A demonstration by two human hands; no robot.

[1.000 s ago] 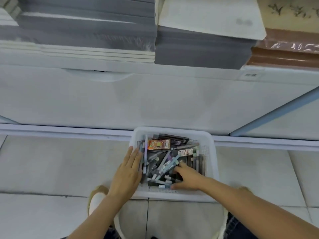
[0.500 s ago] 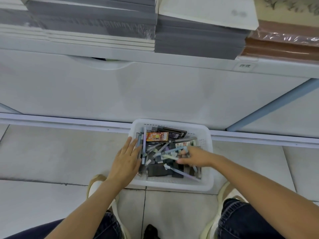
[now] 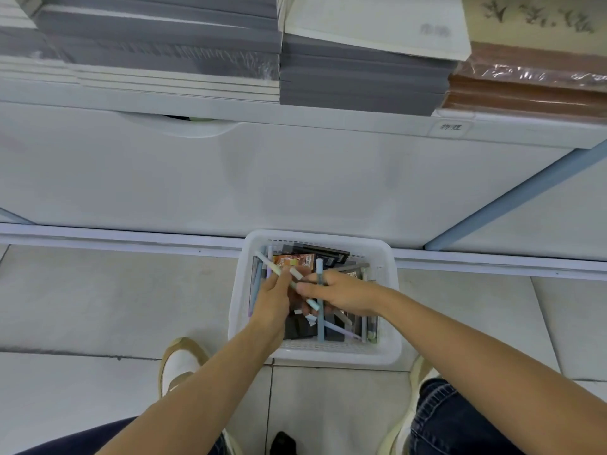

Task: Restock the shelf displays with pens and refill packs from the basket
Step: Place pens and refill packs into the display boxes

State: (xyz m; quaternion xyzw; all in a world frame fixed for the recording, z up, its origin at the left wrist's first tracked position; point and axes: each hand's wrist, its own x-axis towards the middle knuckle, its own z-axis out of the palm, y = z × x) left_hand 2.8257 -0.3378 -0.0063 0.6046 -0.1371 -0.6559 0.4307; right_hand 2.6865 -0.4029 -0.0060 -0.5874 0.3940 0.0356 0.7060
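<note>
This is a shop that sells things for writing. A long white shelf (image 3: 295, 114) holds tall stacks of notebooks (image 3: 361, 80), many of the same kind, packed side by side. A brown stack (image 3: 525, 93) at the right end is wrapped in shiny clear plastic. A small label (image 3: 451, 127) with writing on it is stuck to the front edge of the shelf. Below, a white basket (image 3: 392, 290) sits on the tiled floor (image 3: 98, 307), right up against the bottom of the shelf. It is full of pens (image 3: 320, 326) and little packs (image 3: 292, 260).
</note>
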